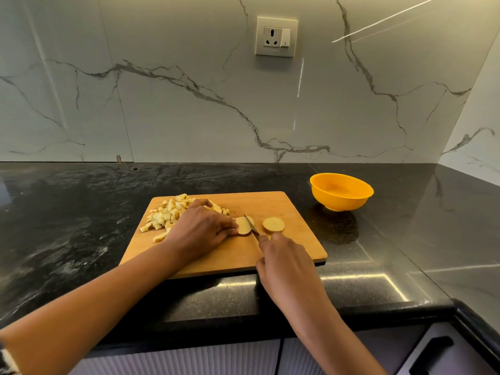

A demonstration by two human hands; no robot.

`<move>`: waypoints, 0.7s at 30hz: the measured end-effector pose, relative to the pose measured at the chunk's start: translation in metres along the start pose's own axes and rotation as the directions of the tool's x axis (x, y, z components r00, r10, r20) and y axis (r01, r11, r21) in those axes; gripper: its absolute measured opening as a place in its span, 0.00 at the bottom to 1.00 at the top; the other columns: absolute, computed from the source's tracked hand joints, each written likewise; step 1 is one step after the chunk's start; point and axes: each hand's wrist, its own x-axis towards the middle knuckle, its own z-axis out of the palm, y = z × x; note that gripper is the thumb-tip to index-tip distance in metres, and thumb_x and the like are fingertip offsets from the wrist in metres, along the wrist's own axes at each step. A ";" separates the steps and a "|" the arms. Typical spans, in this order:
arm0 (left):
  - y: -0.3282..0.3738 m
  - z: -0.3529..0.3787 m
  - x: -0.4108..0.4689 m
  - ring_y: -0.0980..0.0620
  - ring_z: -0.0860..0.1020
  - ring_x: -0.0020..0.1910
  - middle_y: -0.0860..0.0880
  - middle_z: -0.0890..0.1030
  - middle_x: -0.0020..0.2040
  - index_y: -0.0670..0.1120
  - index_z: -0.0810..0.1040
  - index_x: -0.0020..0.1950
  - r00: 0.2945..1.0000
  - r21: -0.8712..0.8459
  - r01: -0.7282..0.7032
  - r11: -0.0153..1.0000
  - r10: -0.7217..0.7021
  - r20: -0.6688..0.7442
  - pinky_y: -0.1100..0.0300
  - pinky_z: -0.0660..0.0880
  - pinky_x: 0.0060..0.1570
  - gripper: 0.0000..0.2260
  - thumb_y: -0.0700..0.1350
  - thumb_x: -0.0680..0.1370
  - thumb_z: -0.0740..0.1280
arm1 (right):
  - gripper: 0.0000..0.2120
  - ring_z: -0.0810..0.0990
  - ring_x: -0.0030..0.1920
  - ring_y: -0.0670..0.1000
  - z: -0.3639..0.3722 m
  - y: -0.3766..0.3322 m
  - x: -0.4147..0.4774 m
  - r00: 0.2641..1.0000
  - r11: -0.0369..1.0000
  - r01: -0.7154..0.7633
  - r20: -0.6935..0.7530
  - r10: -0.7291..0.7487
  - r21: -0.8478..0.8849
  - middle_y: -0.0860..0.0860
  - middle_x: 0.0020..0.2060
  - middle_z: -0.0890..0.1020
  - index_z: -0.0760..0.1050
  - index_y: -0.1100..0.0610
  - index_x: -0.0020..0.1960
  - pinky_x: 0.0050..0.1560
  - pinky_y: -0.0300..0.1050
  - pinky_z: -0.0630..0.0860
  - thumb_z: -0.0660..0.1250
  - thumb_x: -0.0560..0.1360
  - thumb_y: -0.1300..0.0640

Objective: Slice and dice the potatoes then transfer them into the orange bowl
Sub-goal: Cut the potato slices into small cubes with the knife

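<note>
A wooden cutting board (270,255) lies on the black counter. My left hand (201,230) holds a potato piece (244,226) down on the board with curled fingers. My right hand (284,262) grips a knife (251,225), whose blade rests across that piece. A round potato slice (273,224) lies flat just right of the blade. A pile of diced potato (165,215) sits at the board's back left, partly hidden by my left hand. The orange bowl (341,191) stands empty on the counter to the right of the board.
The black stone counter (81,226) runs left and right, with its front edge close below the board. A marble wall with a power socket (276,36) rises behind. Cabinet fronts with a dark handle (430,353) are below at the right.
</note>
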 end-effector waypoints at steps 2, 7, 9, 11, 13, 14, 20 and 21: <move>-0.001 0.001 0.000 0.56 0.77 0.56 0.53 0.82 0.56 0.52 0.79 0.60 1.000 -0.006 0.004 1.000 -0.004 -0.002 0.64 0.54 0.65 0.13 0.53 0.78 0.63 | 0.18 0.76 0.54 0.50 -0.003 0.001 -0.009 1.000 1.000 0.014 -0.014 -0.014 0.013 0.51 0.58 0.73 0.64 0.55 0.72 0.45 0.38 0.67 0.55 0.82 0.56; 0.000 0.001 -0.001 0.55 0.78 0.56 0.53 0.82 0.55 0.52 0.79 0.60 1.000 -0.013 0.014 1.000 -0.014 -0.010 0.65 0.53 0.64 0.13 0.53 0.77 0.64 | 0.18 0.75 0.55 0.50 -0.003 0.000 0.004 1.000 1.000 0.005 -0.011 -0.004 0.026 0.52 0.59 0.73 0.65 0.54 0.71 0.47 0.39 0.68 0.55 0.82 0.54; 0.001 0.000 -0.001 0.54 0.77 0.57 0.53 0.82 0.55 0.52 0.79 0.59 1.000 -0.015 0.016 1.000 -0.017 -0.021 0.65 0.53 0.64 0.13 0.53 0.77 0.64 | 0.18 0.75 0.55 0.51 0.003 0.000 0.014 1.000 0.999 -0.025 -0.015 0.025 0.033 0.52 0.58 0.73 0.66 0.54 0.71 0.49 0.41 0.70 0.55 0.82 0.54; 0.001 0.000 -0.001 0.54 0.77 0.58 0.53 0.82 0.56 0.52 0.79 0.60 1.000 -0.014 0.014 1.000 -0.014 -0.012 0.65 0.53 0.64 0.14 0.53 0.77 0.64 | 0.20 0.75 0.55 0.51 0.009 0.001 0.019 0.998 0.997 -0.055 -0.034 0.056 0.052 0.52 0.58 0.73 0.65 0.54 0.73 0.52 0.42 0.72 0.55 0.82 0.53; 0.000 0.001 -0.001 0.55 0.78 0.57 0.54 0.82 0.56 0.52 0.79 0.60 1.000 -0.019 0.014 1.000 -0.014 -0.014 0.64 0.54 0.64 0.14 0.54 0.77 0.63 | 0.21 0.75 0.55 0.50 0.012 0.002 0.019 0.995 0.994 -0.073 -0.057 0.077 0.076 0.51 0.58 0.73 0.63 0.53 0.74 0.53 0.42 0.72 0.55 0.82 0.53; 0.000 0.001 -0.001 0.56 0.78 0.56 0.53 0.82 0.56 0.52 0.79 0.59 1.000 -0.024 0.017 1.000 -0.018 -0.020 0.63 0.55 0.65 0.14 0.54 0.77 0.64 | 0.22 0.76 0.55 0.49 0.013 0.002 0.017 0.994 0.994 -0.074 -0.069 0.080 0.086 0.51 0.58 0.74 0.62 0.53 0.75 0.52 0.41 0.72 0.55 0.82 0.53; -0.002 0.002 -0.003 0.56 0.76 0.58 0.54 0.81 0.57 0.53 0.80 0.58 0.999 -0.024 0.017 1.000 -0.018 -0.042 0.61 0.59 0.64 0.13 0.54 0.76 0.65 | 0.22 0.75 0.54 0.47 0.009 0.003 0.005 0.994 0.995 -0.029 -0.105 0.039 0.093 0.49 0.58 0.74 0.62 0.51 0.75 0.49 0.38 0.70 0.55 0.81 0.53; -0.002 0.002 -0.003 0.56 0.75 0.58 0.54 0.81 0.57 0.53 0.80 0.58 0.999 -0.024 0.018 1.000 -0.019 -0.044 0.61 0.60 0.63 0.13 0.54 0.76 0.65 | 0.22 0.75 0.55 0.47 0.007 0.002 0.003 0.995 0.996 -0.025 -0.096 0.033 0.090 0.49 0.58 0.74 0.63 0.51 0.75 0.50 0.39 0.71 0.55 0.81 0.52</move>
